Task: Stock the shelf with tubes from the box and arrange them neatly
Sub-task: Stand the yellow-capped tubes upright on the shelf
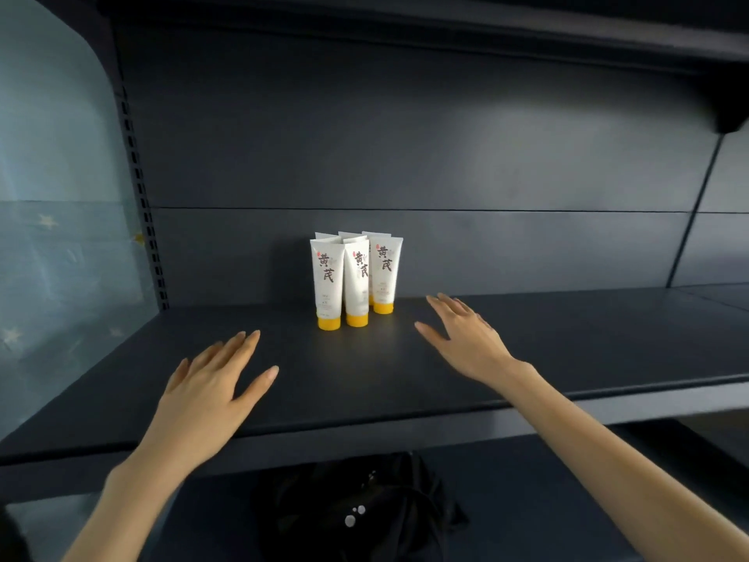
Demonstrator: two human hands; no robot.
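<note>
Several white tubes [356, 277] with yellow caps stand upright, cap down, in a tight cluster at the back middle of the dark shelf [121, 383]. Three make the front row; the tops of others show behind them. My left hand [210, 383] hovers over the shelf's front left with straight, spread fingers and holds nothing. My right hand [466, 338] reaches in just right of the tubes, fingers straight, a little apart from the nearest tube, and is also empty. The box is not in view.
A dark back panel [405, 156] closes the shelf behind the tubes, and another shelf [405, 18] hangs overhead. A perforated upright [142, 204] bounds the left side. Below the shelf lies a black cloth-like object [356, 509].
</note>
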